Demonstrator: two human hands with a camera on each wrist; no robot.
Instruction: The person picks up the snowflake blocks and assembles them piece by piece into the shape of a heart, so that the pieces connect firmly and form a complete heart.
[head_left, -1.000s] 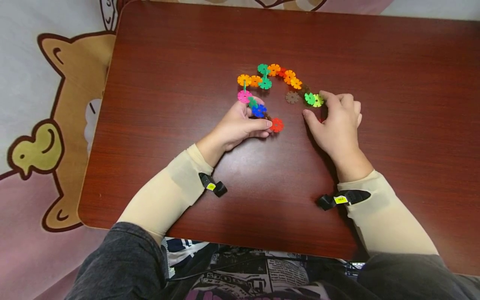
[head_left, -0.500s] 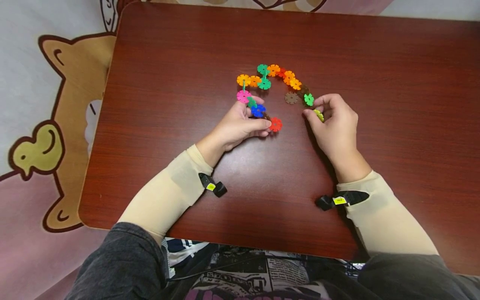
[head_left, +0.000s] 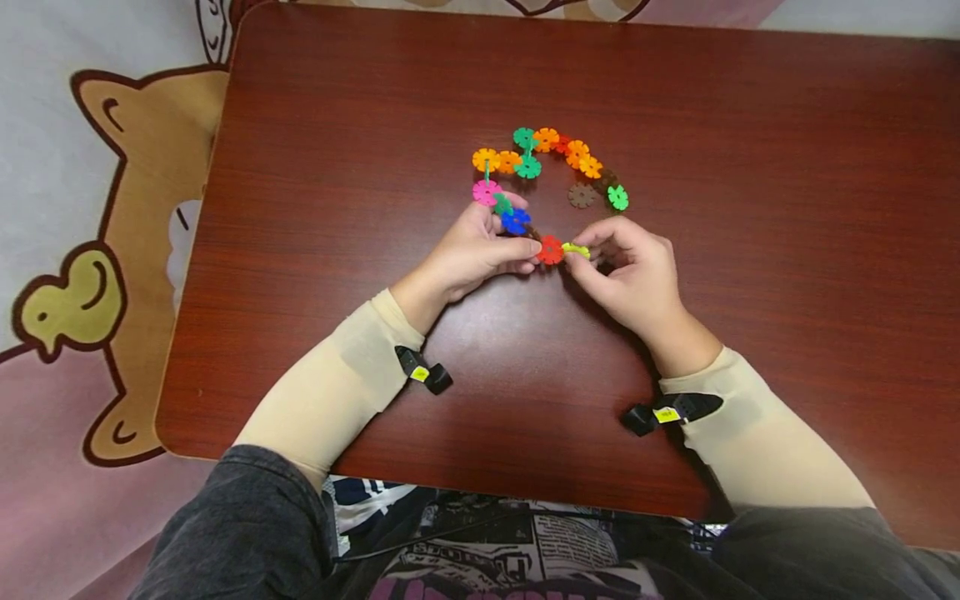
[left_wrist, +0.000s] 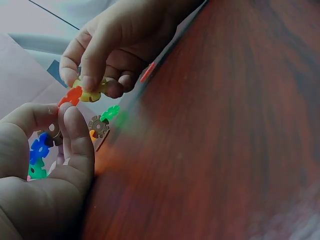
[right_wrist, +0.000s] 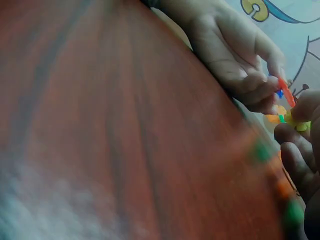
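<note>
My left hand [head_left: 476, 250] pinches the red flower-shaped disc [head_left: 551, 250] at the end of a chain of slotted plastic discs. From it the chain runs up through a blue disc [head_left: 516, 221], a pink disc [head_left: 487, 192], orange and green ones, and round to a light green disc [head_left: 617, 197] at its other end. Between thumb and fingers my right hand [head_left: 637, 271] holds a yellow disc [head_left: 576, 250], turned nearly edge-on. Its edge meets the red disc's right side. The left wrist view shows this yellow disc [left_wrist: 90, 95] right against the red one [left_wrist: 70, 96].
A loose brown disc [head_left: 582, 196] lies inside the chain's curve. Another red disc [left_wrist: 147, 72] lies on the table beyond my right hand in the left wrist view. The brown table [head_left: 810, 208] stands against a cartoon-printed cloth [head_left: 45, 167].
My right hand has taken the yellow disc from beside the light green end and brought it left and nearer to the red disc. The left hand has stayed in place.
</note>
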